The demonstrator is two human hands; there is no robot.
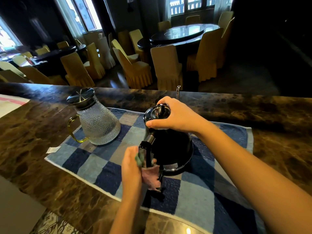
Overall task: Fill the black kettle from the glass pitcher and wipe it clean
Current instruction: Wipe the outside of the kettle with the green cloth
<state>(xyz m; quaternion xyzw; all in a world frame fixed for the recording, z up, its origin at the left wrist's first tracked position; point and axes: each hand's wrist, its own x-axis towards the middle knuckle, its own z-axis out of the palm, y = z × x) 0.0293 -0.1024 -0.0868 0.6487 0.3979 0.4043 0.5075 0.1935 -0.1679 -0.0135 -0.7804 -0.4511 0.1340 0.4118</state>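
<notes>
The black kettle point(170, 149) stands tilted on a blue checked towel point(104, 166), its handle toward me. My right hand point(175, 115) grips the top of the kettle around its lid. My left hand point(130, 164) holds a pink and green cloth point(151, 176) pressed against the kettle's handle. The glass pitcher point(98, 122), textured with a metal lid and yellow handle, stands upright on the towel's far left corner, apart from both hands.
The towel lies on a dark marble counter point(278, 132). A small white paper scrap point(53, 149) lies left of the towel. A folded white cloth point(10, 103) sits at the far left. Beyond the counter stand yellow covered chairs point(166, 68) and round tables.
</notes>
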